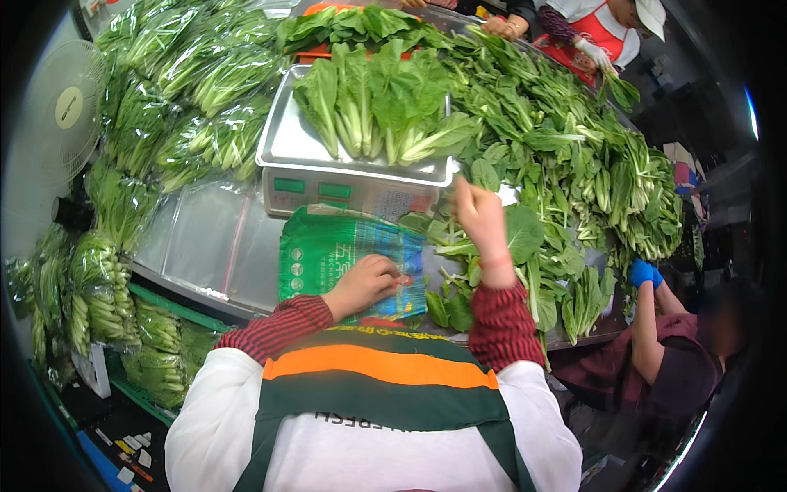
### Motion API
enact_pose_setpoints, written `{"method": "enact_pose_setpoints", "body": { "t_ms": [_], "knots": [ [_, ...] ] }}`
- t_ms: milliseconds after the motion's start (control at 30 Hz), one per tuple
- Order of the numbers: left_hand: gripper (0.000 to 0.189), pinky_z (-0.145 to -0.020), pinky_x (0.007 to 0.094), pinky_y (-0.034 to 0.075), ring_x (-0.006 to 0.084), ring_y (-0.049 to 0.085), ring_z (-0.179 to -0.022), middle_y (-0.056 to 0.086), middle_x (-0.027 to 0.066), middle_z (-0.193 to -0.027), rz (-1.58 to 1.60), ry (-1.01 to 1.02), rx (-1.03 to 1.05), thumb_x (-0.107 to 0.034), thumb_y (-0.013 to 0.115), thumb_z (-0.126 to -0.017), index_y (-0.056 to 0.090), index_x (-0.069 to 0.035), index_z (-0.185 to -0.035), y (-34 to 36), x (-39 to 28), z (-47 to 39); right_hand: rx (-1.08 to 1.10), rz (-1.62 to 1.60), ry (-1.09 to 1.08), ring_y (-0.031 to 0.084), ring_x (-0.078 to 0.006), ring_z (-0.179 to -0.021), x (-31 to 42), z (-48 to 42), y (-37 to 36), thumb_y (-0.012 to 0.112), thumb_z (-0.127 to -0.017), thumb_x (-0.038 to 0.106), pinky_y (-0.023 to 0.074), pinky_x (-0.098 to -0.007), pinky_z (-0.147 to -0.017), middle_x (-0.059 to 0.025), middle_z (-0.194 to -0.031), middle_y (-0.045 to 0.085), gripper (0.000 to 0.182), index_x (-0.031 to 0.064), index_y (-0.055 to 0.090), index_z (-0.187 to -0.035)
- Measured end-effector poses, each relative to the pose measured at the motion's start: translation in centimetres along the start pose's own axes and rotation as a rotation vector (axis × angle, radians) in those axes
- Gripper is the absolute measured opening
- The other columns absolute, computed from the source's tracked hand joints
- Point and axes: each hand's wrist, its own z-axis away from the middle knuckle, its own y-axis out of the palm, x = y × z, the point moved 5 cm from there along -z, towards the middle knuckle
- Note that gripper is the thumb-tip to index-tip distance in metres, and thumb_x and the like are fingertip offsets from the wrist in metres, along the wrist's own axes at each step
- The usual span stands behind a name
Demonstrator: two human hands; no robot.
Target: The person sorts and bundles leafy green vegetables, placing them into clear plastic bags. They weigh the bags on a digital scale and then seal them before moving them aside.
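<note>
My left hand (363, 286) rests with curled fingers on a green and blue printed bag (316, 258) that lies flat in front of the scale. My right hand (476, 209), somewhat blurred, is raised just off the scale's front right corner; whether something small is between its fingers cannot be told. Several leafy green heads (381, 104) lie across the metal pan of a digital scale (353, 184), their pale stems towards me. Loose leaves (522, 234) lie under and beside my right hand.
Bagged greens (215, 80) are heaped at the left, with clear plastic bags (203, 240) below them. A large pile of loose greens (553, 135) covers the right side. An orange crate (326, 9) stands behind the scale. Co-workers' hands show at top and right; a fan (64, 111) is far left.
</note>
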Motion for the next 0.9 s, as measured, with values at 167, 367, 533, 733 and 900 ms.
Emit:
{"method": "enact_pose_setpoints", "body": {
  "t_ms": [167, 367, 533, 733, 900],
  "knots": [
    [0.015, -0.082, 0.0394, 0.046, 0.0281, 0.055, -0.095, 0.057, 0.0096, -0.096, 0.004, 0.032, -0.001, -0.01, 0.071, -0.075, 0.057, -0.003, -0.078, -0.4, -0.2, -0.1, 0.054, 0.312, 0.13, 0.061, -0.0308, -0.052, 1.2, -6.8, 4.4, 0.056, -0.083, 0.045, 0.0487, -0.0371, -0.055, -0.0163, -0.061, 0.063, 0.05, -0.0017, 0.067, -0.071],
    [0.017, -0.084, 0.0403, 0.046, 0.0283, 0.054, -0.097, 0.057, 0.0092, -0.096, 0.054, 0.0, -0.024, -0.01, 0.072, -0.073, 0.056, -0.004, -0.078, -0.6, 0.0, 0.0, -0.229, -0.242, 0.241, 0.054, -0.0134, -0.042, -0.9, -4.9, -2.9, 0.066, -0.079, 0.025, 0.0441, -0.0285, -0.043, -0.0097, -0.055, 0.059, 0.029, -0.0035, 0.063, -0.074],
    [0.018, -0.083, 0.04, 0.045, 0.0276, 0.054, -0.097, 0.056, 0.0082, -0.095, 0.07, -0.07, -0.039, -0.011, 0.073, -0.073, 0.056, -0.005, -0.077, -0.4, 0.5, 0.4, -0.295, 0.383, -0.158, 0.061, -0.0226, -0.053, 2.0, -2.6, -3.1, 0.069, -0.08, 0.026, 0.0461, -0.0329, -0.05, -0.0097, -0.062, 0.063, 0.022, 0.0046, 0.065, -0.076],
    [0.023, -0.08, 0.0401, 0.046, 0.0288, 0.055, -0.093, 0.055, 0.0086, -0.092, 0.102, -0.001, -0.055, -0.012, 0.075, -0.068, 0.055, -0.004, -0.074, -0.8, 0.1, 0.1, -0.073, 0.642, -0.46, 0.061, -0.0298, -0.055, 9.5, -2.7, 6.8, 0.068, -0.079, 0.031, 0.0474, -0.0361, -0.051, -0.0125, -0.061, 0.062, 0.029, 0.0043, 0.063, -0.07],
    [0.021, -0.076, 0.0395, 0.045, 0.029, 0.054, -0.086, 0.055, 0.008, -0.083, 0.087, 0.064, -0.099, -0.01, 0.072, -0.063, 0.057, -0.005, -0.077, -1.5, -0.3, -0.2, -0.094, 0.832, -0.373, 0.062, -0.0317, -0.055, 8.3, -6.3, 8.9, 0.064, -0.078, 0.039, 0.0492, -0.0371, -0.053, -0.0161, -0.062, 0.062, 0.036, 0.0037, 0.064, -0.068]
  ]
}}
